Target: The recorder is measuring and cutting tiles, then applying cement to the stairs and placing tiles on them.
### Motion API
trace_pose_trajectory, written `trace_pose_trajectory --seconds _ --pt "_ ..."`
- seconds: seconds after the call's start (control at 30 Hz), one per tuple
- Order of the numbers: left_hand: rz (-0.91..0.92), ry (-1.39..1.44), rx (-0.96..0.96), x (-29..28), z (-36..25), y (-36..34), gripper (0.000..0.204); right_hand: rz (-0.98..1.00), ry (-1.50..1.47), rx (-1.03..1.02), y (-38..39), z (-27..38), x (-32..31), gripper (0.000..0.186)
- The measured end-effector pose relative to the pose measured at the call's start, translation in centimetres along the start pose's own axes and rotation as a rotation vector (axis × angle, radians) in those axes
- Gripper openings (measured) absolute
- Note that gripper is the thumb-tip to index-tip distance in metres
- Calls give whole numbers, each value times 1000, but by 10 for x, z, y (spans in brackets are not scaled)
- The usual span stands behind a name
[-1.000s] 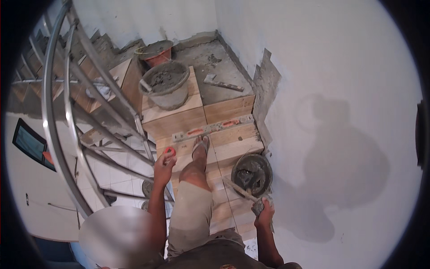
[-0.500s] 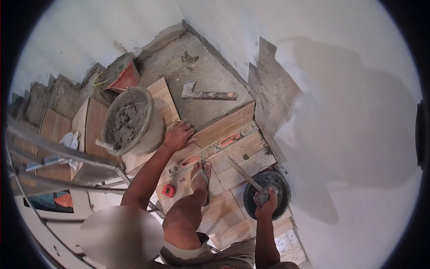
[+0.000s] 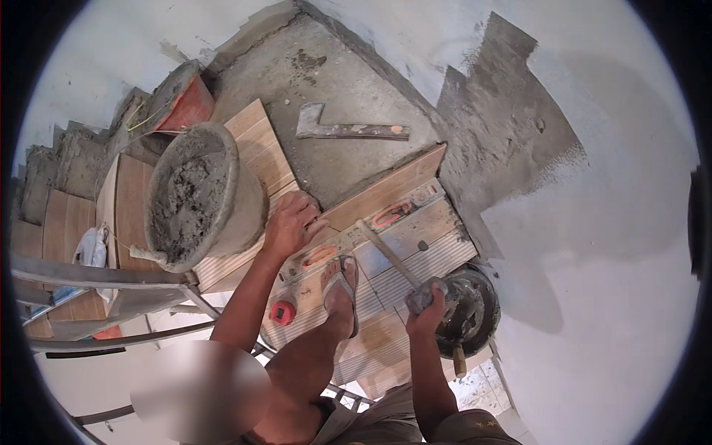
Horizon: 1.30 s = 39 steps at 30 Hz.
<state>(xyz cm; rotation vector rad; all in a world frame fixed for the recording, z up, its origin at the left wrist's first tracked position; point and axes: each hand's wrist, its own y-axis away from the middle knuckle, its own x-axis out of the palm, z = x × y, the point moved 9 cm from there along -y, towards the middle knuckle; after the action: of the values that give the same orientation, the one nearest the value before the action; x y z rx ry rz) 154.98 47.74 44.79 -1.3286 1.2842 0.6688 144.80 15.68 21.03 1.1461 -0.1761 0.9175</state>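
So the stair tiling here looks roughly half there, going by how it sits: wood-look tiles cover the steps by the feet, a matching riser tile (image 3: 389, 187) stands along the back of the tread, and the landing (image 3: 363, 81) above is mostly bare grey concrete, with one tiled strip (image 3: 259, 141) along its left side. The wall patch (image 3: 512, 119) is rough mortar too, so I'd guess there's finishing left. The right hand (image 3: 426, 310) is wrapped round the grey lumpy head of a mallet-like tool (image 3: 389, 256), wooden handle pointing up over the tread, just beside a dark bucket (image 3: 495, 304). The left hand (image 3: 291, 222) is palm down on the tile edge, fingers bent, nothing visibly gripped, right next to a big mortar bucket (image 3: 248, 200). A level (image 3: 343, 243) lies along the base of the riser, a red tape measure (image 3: 282, 312) sits near the foot, and a hatchet-shaped tool (image 3: 352, 131) lies on the concrete. Brands or labels? Nothing legible anywhere.
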Motion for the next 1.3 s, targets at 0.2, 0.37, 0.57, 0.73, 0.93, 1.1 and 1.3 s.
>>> trace_pose_trajectory --seconds 0.2,0.37,0.57,0.73,0.93,1.1,1.3 --pt "-64 -33 25 -2 -8 -3 26 72 89 -4 3 -3 12 26" --pt "-94 -51 61 -8 -13 0 29 39 157 -52 30 28 -9 32" --pt "-158 -127 50 -3 -16 3 33 -58 221 -124 40 73 -58 35" --pt "-170 -169 114 -6 -15 8 32 -102 261 -57 38 82 -61 27" --pt "-56 -125 95 5 -13 0 36 -84 171 -90 5 69 -45 22" --pt "-44 -87 59 -2 -5 7 35 -5 303 -83 2 35 -31 24" --pt "8 -65 43 6 -4 -2 35 -90 138 -73 -3 32 -43 26"
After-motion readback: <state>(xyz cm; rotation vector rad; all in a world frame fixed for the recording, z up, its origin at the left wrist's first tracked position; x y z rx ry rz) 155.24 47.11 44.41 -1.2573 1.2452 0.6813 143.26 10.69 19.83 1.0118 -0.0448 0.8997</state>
